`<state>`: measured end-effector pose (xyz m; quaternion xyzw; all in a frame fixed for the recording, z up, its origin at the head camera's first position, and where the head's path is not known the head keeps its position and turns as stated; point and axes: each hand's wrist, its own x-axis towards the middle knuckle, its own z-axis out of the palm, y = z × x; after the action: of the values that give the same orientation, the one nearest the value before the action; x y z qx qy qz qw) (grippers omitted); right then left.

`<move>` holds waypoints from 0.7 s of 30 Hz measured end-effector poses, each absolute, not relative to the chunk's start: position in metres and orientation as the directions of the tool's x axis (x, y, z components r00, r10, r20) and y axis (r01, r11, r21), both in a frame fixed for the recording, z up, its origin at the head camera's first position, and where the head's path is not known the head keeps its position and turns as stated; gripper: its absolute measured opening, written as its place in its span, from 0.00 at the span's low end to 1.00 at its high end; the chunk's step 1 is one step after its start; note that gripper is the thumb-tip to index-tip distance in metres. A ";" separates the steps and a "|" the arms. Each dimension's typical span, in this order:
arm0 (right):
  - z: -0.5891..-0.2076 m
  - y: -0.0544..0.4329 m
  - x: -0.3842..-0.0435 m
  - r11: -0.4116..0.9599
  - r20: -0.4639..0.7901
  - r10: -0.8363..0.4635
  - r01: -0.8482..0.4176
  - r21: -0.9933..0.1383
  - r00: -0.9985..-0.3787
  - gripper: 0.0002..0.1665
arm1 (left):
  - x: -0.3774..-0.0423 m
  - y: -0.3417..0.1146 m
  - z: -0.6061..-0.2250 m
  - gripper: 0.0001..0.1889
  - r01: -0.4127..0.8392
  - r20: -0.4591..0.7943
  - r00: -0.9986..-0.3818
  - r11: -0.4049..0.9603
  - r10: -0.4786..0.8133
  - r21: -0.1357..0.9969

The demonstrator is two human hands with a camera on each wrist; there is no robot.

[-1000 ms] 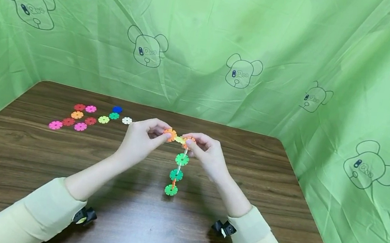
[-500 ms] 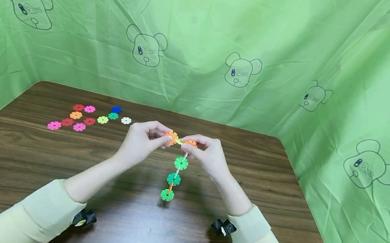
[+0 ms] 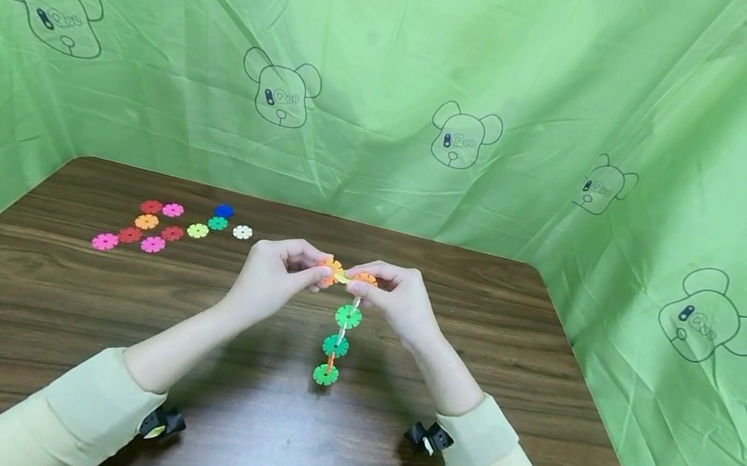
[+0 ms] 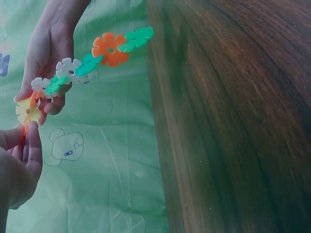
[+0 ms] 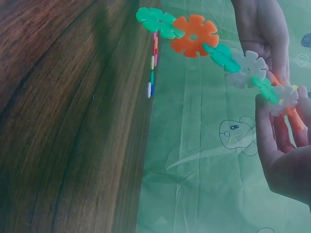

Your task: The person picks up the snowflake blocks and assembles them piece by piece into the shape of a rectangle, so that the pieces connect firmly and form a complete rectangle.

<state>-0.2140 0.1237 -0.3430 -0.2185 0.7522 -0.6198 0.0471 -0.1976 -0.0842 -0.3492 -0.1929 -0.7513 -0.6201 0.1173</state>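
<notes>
Ahead of my chest, both hands work on a chain of notched plastic snowflake discs. My left hand (image 3: pixel 273 274) pinches an orange disc (image 3: pixel 333 270) between thumb and fingers. A yellow disc (image 4: pixel 27 111) sits between that one and a second orange disc (image 3: pixel 365 278), which my right hand (image 3: pixel 401 302) grips. From there the chain runs down towards me: white discs (image 4: pixel 68 69) alternate with green discs (image 3: pixel 348 316), then comes an orange disc (image 5: pixel 194 37) and a green end disc (image 3: pixel 326 374). My fingers partly hide the joints around the yellow disc.
Loose discs lie at the back left of the wooden table (image 3: pixel 43 312), among them a white disc (image 3: pixel 242 232), a blue disc (image 3: pixel 224 210) and a pink disc (image 3: pixel 105 241). A green cloth (image 3: pixel 387 42) with bear outlines surrounds the table's back and sides.
My left hand and its orange disc have shifted slightly right and down, closer to my right hand. The yellow disc has tilted, and the hanging chain has swung a little and lowered.
</notes>
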 end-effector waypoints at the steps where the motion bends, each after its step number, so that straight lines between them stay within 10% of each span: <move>1: -0.343 0.124 -0.214 0.139 0.197 -0.386 -0.268 -0.953 -0.901 0.11 | -0.198 -0.084 -0.350 0.06 0.432 0.413 -0.899 0.149 0.147 0.889; 21: -0.345 0.134 -0.218 0.142 0.132 -0.424 -0.210 -0.967 -0.896 0.18 | -0.216 -0.124 -0.341 0.14 0.431 0.369 -0.902 0.437 0.224 0.789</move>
<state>-0.2184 0.1342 -0.3450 -0.2111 0.7507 -0.6200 0.0866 -0.2157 -0.1240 -0.3415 -0.1946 -0.8412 -0.4935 0.1050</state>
